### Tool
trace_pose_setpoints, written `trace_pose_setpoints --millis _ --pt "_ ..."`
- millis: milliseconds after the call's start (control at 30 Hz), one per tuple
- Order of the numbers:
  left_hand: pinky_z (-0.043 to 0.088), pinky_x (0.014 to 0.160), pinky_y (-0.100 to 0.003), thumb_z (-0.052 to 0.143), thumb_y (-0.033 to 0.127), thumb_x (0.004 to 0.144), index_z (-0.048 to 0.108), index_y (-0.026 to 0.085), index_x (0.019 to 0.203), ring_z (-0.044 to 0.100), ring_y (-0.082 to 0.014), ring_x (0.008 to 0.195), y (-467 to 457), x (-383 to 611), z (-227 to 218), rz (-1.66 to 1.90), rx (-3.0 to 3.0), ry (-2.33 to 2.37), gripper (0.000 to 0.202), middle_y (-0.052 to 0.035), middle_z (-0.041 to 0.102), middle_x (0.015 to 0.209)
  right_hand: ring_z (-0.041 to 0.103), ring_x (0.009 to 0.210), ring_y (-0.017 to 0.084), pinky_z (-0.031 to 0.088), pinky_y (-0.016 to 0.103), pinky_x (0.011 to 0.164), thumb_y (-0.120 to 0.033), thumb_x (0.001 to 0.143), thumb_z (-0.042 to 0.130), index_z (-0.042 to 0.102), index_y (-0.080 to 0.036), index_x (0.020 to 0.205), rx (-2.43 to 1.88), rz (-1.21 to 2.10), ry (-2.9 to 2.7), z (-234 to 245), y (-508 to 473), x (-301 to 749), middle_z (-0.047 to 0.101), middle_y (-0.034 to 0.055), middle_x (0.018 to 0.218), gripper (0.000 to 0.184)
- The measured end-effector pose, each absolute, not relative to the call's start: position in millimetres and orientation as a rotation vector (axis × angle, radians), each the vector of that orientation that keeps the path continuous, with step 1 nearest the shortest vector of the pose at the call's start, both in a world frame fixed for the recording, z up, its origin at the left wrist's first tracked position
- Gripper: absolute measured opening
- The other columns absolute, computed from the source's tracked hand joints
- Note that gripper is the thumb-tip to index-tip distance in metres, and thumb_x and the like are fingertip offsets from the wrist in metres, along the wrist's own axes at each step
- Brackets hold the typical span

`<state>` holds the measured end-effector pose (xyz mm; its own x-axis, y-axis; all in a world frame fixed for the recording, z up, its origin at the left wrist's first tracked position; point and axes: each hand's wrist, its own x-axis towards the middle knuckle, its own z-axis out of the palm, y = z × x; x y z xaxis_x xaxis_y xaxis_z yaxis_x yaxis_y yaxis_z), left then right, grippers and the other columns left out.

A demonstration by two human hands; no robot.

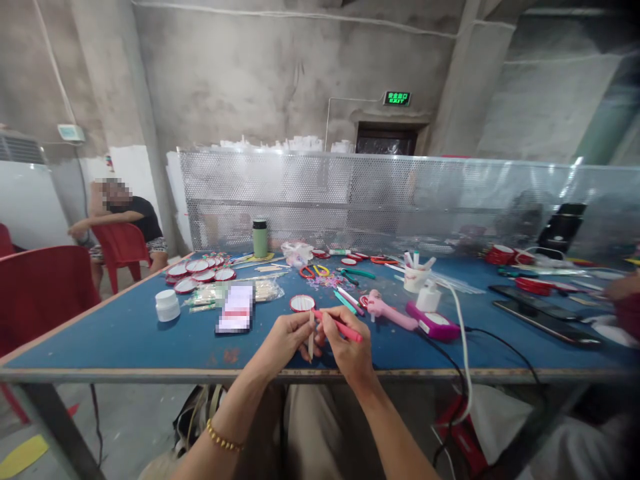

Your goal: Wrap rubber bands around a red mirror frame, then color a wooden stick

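Note:
My left hand (285, 339) pinches a thin wooden stick (311, 337), holding it upright over the near edge of the blue table (125, 333). My right hand (347, 343) grips a red pen (340, 325), its tip touching the top of the stick. Both hands are closed and meet at the stick. Just beyond them lies a round red-rimmed lid (302, 303). A gold bead bracelet (223, 437) circles my left wrist.
Round red-rimmed lids (200, 272), a white jar (167, 305), a bag of sticks (235, 293), a green flask (259, 238), scissors (314, 271), a pink tool (387, 310) and a cup of sticks (417, 275) are on the table. Phones (545, 313) lie right. A person sits on a red chair (120, 250) at left.

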<state>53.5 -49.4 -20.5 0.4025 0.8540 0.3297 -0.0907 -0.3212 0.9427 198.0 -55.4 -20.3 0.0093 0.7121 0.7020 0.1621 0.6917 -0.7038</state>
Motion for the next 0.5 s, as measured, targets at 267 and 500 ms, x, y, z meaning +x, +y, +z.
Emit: trace_pose_setpoints --millis 267,500 --pt "0.048 0.05 -0.02 0.054 0.055 0.087 0.061 0.013 0.081 0.06 -0.0119 0.056 -50.1 53.4 -19.8 1.126 1.61 0.68 0.043 -0.0008 0.06 0.068 0.063 0.049 0.013 0.052 0.022 0.048 -0.032 0.092 0.055 0.064 -0.019 0.086 -0.76 0.499 -1.534 -20.8 -55.6 198.2 0.064 -0.0012 0.063 0.018" --pt "0.048 0.049 -0.02 0.053 0.054 0.088 0.062 0.013 0.084 0.061 -0.0117 0.056 -49.4 53.0 -20.1 1.123 1.618 0.675 0.042 -0.0014 0.062 0.068 0.064 0.048 0.014 0.053 0.023 0.047 -0.032 0.092 0.056 0.064 -0.019 0.086 -0.749 0.503 -1.494 -20.4 -55.3 198.7 0.066 -0.0004 0.066 0.016"
